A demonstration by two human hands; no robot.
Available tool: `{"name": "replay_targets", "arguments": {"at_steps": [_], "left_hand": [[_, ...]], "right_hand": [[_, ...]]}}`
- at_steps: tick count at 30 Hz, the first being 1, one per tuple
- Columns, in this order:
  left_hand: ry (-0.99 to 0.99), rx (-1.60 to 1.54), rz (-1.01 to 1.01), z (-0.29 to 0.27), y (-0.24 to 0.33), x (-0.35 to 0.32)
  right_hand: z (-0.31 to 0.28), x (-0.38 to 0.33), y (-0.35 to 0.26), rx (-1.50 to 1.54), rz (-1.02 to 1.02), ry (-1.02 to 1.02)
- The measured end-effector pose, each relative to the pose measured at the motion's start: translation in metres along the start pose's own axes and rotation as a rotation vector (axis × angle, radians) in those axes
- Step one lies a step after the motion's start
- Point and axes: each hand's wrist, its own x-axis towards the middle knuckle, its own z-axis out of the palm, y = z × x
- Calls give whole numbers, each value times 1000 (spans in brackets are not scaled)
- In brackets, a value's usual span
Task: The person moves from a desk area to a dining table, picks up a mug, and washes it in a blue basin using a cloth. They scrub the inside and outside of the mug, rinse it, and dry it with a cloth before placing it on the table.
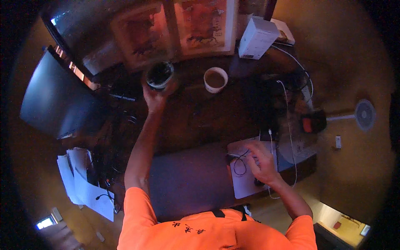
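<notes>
At the far side of the dark desk my left hand (155, 98) is closed round the near side of a round container (160, 76) with a pale rim and a dark inside. Its exact kind and contents are too dim to make out. To its right, apart from the hand, stands a white cup (215, 80) with something brownish in it. My right hand (262, 161) hovers over or rests on a pale flat pad (246, 189); which of these I cannot tell. Its fingers look apart and hold nothing visible. A thin black cable (239, 171) loops beside its thumb.
A dark mat (187, 179) lies along the near edge. On the left are a monitor (58, 96) and loose papers (85, 179). A white box (258, 38) stands at the back right. A white cable (290, 133) runs down the right, near a small fan (365, 115).
</notes>
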Motion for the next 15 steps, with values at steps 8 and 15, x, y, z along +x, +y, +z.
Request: {"name": "replay_targets", "arguments": {"at_steps": [8, 15], "left_hand": [[-69, 406, 187, 19, 30, -22], [10, 563, 264, 27, 66, -61]], "right_hand": [[7, 5, -3, 57, -78, 2], [5, 8, -4, 81, -118, 25]]}}
